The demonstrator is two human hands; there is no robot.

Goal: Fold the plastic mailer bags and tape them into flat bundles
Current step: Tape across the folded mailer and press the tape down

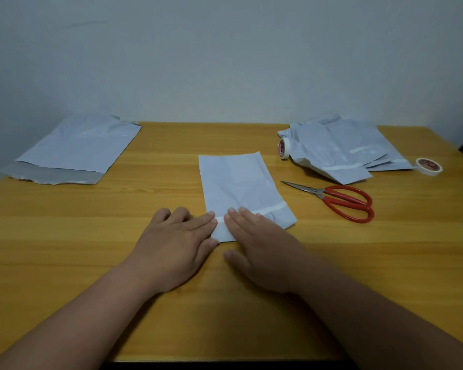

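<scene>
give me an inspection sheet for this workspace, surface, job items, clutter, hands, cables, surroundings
Surface: wooden table.
Job's things: folded mailer bag, taped, centre; unfolded mailers far left; taped bundles far right; two tape rolls; red scissors.
Clutter: nothing seen.
Hands: left hand and right hand, flat, fingers on the bag's near end.
Cables: nothing seen.
Surroundings: plain wall.

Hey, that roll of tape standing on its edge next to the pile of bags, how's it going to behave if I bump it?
The tape roll stands on its rim beside the folded bag pile, so a nudge would probably send it rolling or tip it flat. It looks small and hollow, likely light. The other roll lies flat and should stay put.
</scene>
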